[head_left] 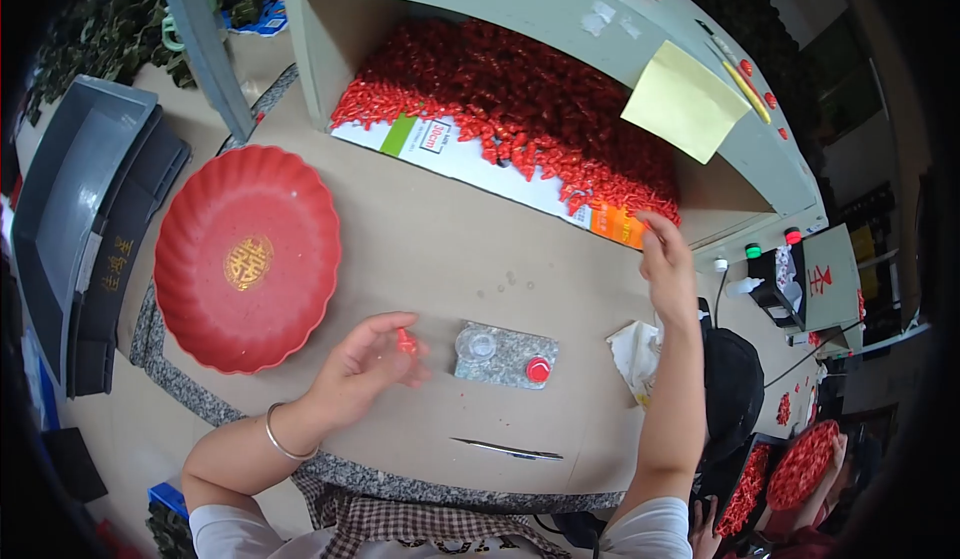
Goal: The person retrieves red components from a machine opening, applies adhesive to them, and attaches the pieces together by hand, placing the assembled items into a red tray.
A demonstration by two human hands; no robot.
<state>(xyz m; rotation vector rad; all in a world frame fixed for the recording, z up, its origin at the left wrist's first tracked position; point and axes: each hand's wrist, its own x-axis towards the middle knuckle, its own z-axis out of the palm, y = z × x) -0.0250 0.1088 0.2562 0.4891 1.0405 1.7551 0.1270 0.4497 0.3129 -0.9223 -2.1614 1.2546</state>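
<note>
My left hand point(375, 361) holds a small shiny red piece point(405, 340) between thumb and fingers, left of a small granite block point(508, 357). On that block are a clear round part point(478, 345) and a red round button-like part point(538, 369). My right hand point(668, 264) is at the front edge of a heap of small red pieces point(520, 109) in the open shelf. Its fingers are bent together beside an orange printed card point(617, 225); what they hold, if anything, is too small to make out.
On the left are a red scalloped tray point(200, 299) and grey plastic bins point(90, 159). A pair of tweezers point(508, 449) lies near the front edge. A crumpled white cloth point(633, 359) is by my right forearm. At lower right, another person's hand point(838, 451) holds a red tray point(803, 464).
</note>
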